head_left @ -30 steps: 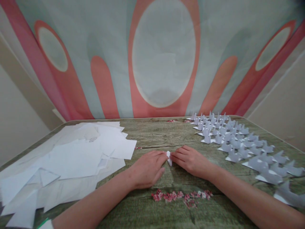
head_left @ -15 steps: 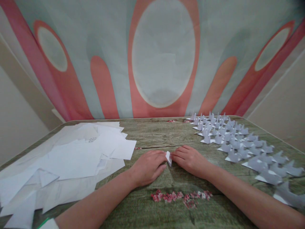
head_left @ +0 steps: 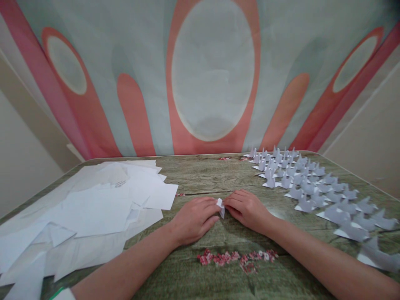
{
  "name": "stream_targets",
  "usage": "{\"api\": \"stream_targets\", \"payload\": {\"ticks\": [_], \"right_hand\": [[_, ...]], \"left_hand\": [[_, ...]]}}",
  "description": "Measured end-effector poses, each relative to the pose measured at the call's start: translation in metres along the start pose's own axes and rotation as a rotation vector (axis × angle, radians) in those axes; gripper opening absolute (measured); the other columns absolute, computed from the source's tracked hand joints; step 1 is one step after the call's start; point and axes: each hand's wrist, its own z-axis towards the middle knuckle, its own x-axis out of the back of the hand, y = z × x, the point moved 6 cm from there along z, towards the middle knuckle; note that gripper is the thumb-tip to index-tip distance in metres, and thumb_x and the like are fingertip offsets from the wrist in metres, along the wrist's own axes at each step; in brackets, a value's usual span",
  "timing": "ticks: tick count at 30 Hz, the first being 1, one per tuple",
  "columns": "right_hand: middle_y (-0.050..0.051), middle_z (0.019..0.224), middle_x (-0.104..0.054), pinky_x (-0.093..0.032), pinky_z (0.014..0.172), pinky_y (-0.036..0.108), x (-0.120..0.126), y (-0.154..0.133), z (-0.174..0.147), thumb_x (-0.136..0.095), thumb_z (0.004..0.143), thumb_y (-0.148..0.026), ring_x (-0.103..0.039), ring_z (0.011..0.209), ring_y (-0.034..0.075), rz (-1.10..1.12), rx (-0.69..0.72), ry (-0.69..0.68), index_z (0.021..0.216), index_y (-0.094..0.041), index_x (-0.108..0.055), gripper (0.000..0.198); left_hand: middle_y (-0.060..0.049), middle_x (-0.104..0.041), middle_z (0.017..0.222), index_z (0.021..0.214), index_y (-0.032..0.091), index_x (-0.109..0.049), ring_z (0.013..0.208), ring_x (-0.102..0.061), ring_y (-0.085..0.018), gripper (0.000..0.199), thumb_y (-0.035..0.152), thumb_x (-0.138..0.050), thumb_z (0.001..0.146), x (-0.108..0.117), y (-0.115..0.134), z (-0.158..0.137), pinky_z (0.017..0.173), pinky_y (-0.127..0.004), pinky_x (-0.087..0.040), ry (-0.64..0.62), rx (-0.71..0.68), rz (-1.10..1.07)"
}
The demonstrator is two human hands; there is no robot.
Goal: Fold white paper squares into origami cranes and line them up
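Between my two hands a small piece of folded white paper stands out just above the wood-patterned table. My left hand has its fingers closed on the paper's left side. From the right, my right hand pinches the other side, fingers bent and pressed together. Much of the paper is hidden by the fingertips; a pointed lower end and a small creased top show.
Overlapping white paper sheets cover the table's left side. Several rows of folded white paper birds stand on the right. A printed cloth with pink and grey shapes hangs behind the table.
The folded paper's top has changed shape between my fingers, looking more creased and bent now. Both hands stay in nearly the same place.
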Motion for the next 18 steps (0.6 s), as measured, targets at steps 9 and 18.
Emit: {"api": "stream_targets", "payload": {"ticks": [9, 18], "right_hand": [[0.005, 0.085, -0.065, -0.042, 0.074, 0.030, -0.0014, -0.0003, 0.0004, -0.049, 0.086, -0.020, -0.055, 0.083, 0.016, 0.012, -0.005, -0.021, 0.093, -0.021, -0.063, 0.016], [0.005, 0.090, -0.065, -0.044, 0.077, 0.031, -0.0019, 0.0053, -0.0013, -0.046, 0.087, -0.019, -0.056, 0.084, 0.017, 0.139, -0.102, -0.025, 0.091, -0.021, -0.064, 0.019]], "left_hand": [[-0.006, -0.052, 0.121, 0.113, 0.023, -0.055, 0.116, -0.043, -0.021, 0.029, 0.030, -0.038, 0.090, -0.0028, -0.0031, -0.0023, 0.100, -0.041, -0.033, 0.042, -0.029, 0.058], [-0.007, -0.048, 0.124, 0.114, 0.023, -0.056, 0.121, -0.036, -0.023, 0.030, 0.032, -0.042, 0.088, -0.0040, -0.0053, -0.0019, 0.102, -0.042, -0.031, 0.029, -0.018, 0.056]]}}
